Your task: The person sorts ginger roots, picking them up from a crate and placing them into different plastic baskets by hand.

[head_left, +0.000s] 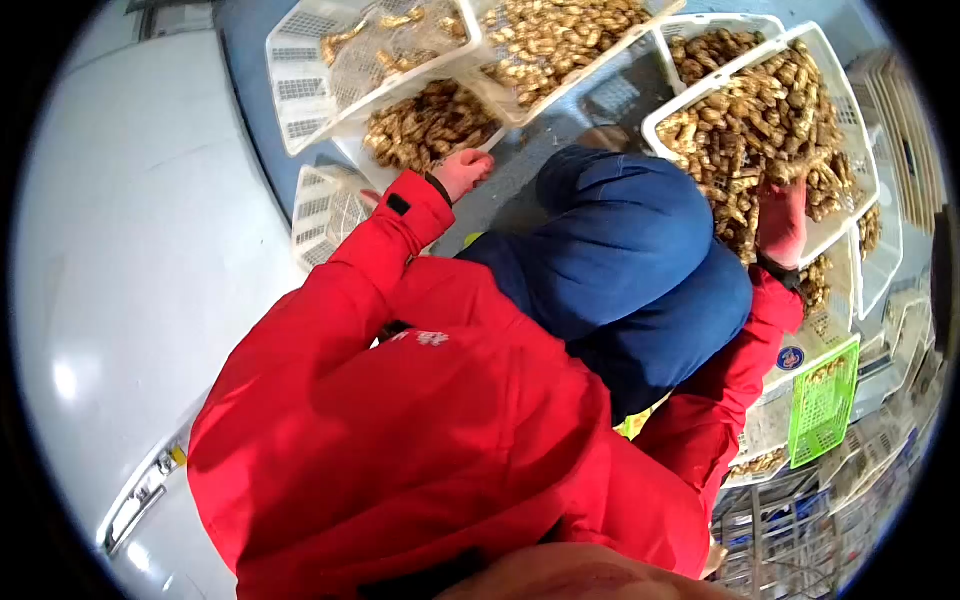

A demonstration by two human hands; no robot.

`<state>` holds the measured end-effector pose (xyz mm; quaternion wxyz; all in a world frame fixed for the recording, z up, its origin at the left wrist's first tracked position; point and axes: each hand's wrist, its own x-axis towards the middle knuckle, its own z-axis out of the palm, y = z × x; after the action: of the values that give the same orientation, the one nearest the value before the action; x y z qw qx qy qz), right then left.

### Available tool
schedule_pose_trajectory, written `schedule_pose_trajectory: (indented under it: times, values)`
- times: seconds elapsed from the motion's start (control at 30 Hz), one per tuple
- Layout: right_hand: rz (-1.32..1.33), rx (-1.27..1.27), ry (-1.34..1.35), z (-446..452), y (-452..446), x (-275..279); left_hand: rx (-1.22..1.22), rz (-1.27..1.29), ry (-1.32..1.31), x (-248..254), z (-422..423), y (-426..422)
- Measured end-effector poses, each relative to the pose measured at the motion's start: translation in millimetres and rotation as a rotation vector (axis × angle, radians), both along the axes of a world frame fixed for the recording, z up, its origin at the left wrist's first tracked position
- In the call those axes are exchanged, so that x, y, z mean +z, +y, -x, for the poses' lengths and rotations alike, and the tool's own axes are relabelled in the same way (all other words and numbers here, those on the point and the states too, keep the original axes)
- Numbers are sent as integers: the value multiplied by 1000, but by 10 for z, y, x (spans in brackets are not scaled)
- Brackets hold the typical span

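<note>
My left hand (465, 174) is beside the lower left crate (345, 150) of brown ginger-like roots (428, 125). Its fingers are curled together, and what they hold, if anything, is hidden. On the right, my right hand (783, 222) reaches into a large white crate (868, 160) heaped with knobbly roots (755, 110). Its fingers are closed around a root at the top of the heap, partly out of sight.
Two more white crates hold paler roots (565, 40) and a few scattered pieces (400, 60). A green basket (822, 405) and stacked white crates stand lower right. A smooth pale surface (120, 250) fills the left side. My bent knees (630, 240) lie between my hands.
</note>
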<state>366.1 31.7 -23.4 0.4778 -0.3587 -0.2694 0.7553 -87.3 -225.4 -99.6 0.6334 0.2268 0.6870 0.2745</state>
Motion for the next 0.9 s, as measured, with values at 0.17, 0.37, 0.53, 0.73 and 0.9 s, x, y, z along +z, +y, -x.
schedule_pose_trajectory:
  times: [0.17, 0.37, 0.53, 0.73, 0.9]
  values:
    - [-185, 46, -302, -421, 261, 192, 69, 200, 353, -437, 643, -965]
    - [-169, 98, -99, -190, 203, 777, 481, 187, 179, -617, 1374, -1425]
    - [-106, 112, -37, -43, 95, 825, 863, -238, -353, 283, 1695, -464]
    - [-45, 79, -60, 100, 111, 889, 946, -381, -305, -316, 2892, 218]
    - [-52, 69, -185, 68, 111, 892, 983, -307, -298, -894, 3253, 150]
